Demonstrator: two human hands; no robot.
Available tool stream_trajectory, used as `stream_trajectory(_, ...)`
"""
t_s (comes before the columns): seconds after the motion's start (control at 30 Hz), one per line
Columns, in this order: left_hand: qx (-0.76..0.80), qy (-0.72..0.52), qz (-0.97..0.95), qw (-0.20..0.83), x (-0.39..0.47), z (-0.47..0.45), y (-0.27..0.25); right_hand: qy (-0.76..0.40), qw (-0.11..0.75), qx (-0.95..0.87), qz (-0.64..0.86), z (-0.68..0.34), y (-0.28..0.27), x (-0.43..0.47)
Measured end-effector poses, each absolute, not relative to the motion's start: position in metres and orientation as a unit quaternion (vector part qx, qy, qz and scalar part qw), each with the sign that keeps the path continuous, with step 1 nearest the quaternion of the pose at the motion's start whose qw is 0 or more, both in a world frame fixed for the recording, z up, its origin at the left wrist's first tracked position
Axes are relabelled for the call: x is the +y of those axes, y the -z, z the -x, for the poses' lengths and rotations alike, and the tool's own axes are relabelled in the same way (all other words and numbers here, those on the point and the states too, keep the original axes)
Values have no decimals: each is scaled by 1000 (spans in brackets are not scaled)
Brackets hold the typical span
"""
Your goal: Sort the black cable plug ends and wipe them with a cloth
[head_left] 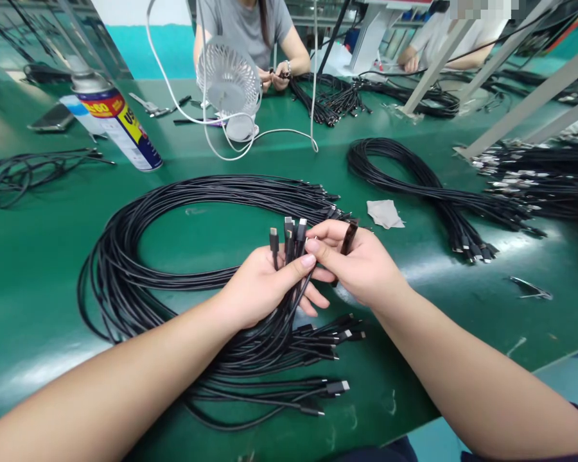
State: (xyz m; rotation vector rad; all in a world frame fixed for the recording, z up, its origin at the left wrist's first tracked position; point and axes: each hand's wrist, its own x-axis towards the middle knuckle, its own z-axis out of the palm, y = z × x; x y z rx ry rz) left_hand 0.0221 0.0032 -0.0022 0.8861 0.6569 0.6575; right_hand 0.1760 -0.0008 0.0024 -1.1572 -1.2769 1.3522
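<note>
Cable ends stand bunched above the coil's near side, the left hand's grip wrapped around them at uneven heights; a slack hold there could let one slip down out of the bunch. Right hand close against them, its grip holding a dark strip between the fingers, thumb-tip contact unclear: the strip could drop or snag a connector if the fingers shift. Further out, loose plugs lie splayed on the green table, where a tug on the coil could tangle them.
</note>
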Motion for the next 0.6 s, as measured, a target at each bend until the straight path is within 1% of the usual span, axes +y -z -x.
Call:
stream_trajectory(0.23,273,-290,-412,819,4,-17,3,-551,455,-526,461,-170,-6,-7)
stream_trajectory(0.47,263,-258,-425,827,8,-13,1,-466,476,-572,478,-176,-6,-6)
stream_trajectory(0.6,272,-244,-432,824,7,-13,-1,-502,471,-550,474,-174,-6,-8)
